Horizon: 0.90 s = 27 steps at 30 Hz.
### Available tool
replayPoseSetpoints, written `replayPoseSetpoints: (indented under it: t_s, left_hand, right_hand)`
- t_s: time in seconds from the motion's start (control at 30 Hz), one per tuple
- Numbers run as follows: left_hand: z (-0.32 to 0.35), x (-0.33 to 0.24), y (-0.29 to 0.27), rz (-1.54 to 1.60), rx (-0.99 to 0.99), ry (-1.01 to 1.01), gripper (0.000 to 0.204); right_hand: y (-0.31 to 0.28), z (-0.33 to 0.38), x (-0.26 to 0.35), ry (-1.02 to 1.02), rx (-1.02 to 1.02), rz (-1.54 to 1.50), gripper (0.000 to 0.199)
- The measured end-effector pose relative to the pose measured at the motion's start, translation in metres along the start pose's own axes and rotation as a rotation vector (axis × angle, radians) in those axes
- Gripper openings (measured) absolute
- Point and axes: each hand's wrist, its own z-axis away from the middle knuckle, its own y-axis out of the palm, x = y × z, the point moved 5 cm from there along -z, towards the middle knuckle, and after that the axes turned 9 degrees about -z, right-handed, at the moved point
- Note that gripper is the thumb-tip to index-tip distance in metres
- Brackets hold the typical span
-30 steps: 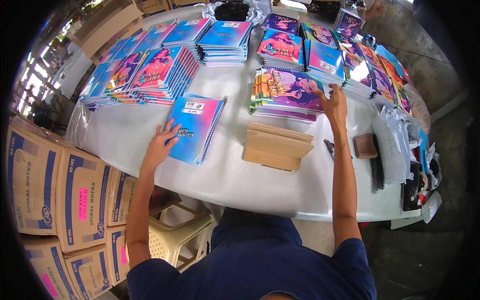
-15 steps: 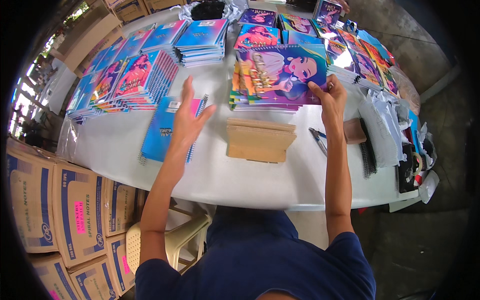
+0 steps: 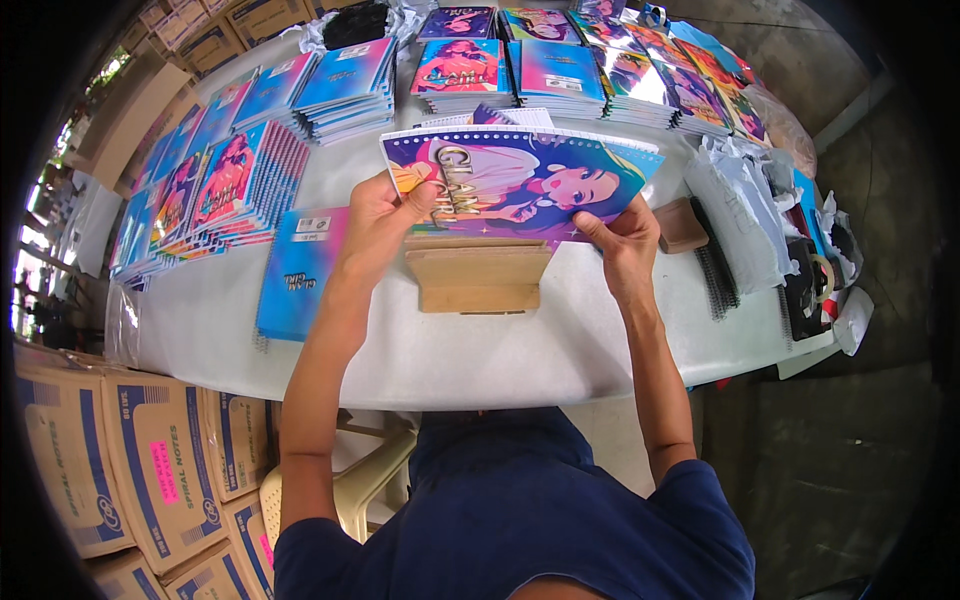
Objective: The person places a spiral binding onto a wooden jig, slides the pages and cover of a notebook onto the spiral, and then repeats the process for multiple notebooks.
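Mainly, a pale table (image 3: 590, 345) fills the middle, with brown cartons (image 3: 155, 450) stacked beside it at lower left. On the table stand piles of notebooks: a broad group at left (image 3: 228, 185) with spiral edges showing, and bright-covered piles along the far side (image 3: 460, 72). Raised between the two hands is a purple illustrated booklet (image 3: 525, 185), a row of holes along its upper edge; it is in front of the far piles and overlaps the top of a cardboard stand (image 3: 478, 282), though I cannot tell whether they touch. A blue notebook (image 3: 298, 262) lies flat by the left forearm. The left hand (image 3: 385, 222) pinches the booklet's left end, thumb on the cover; the right hand (image 3: 625, 245) grips its lower right likewise. A small brown block (image 3: 680, 226) lies just beyond the right hand.
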Motion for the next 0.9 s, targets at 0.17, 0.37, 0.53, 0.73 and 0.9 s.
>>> replayPoseSetpoints:
  t_s: [0.17,0.37,0.53,0.73,0.9]
  left_hand:
    - [0.009,0.010,-0.012,-0.077,0.109,-0.045,0.036]
    - [0.018,-0.011,-0.007,-0.098,0.070,-0.033,0.037]
    - [0.007,-0.005,-0.006,-0.057,0.027,-0.047,0.034]
    - [0.004,0.026,-0.014,-0.101,0.135,-0.153,0.034]
    - [0.040,0.055,0.004,0.093,0.071,-0.011,0.088]
  right_hand:
    - [-0.003,0.015,-0.014,-0.030,0.026,-0.018,0.041]
    - [-0.004,0.012,-0.013,0.029,0.029,0.006,0.041]
    - [0.003,-0.003,-0.009,0.044,0.023,0.055,0.040]
    - [-0.012,0.012,-0.035,0.102,0.024,0.026,0.041]
    - [-0.024,0.050,-0.065,0.108,0.151,0.350,0.062]
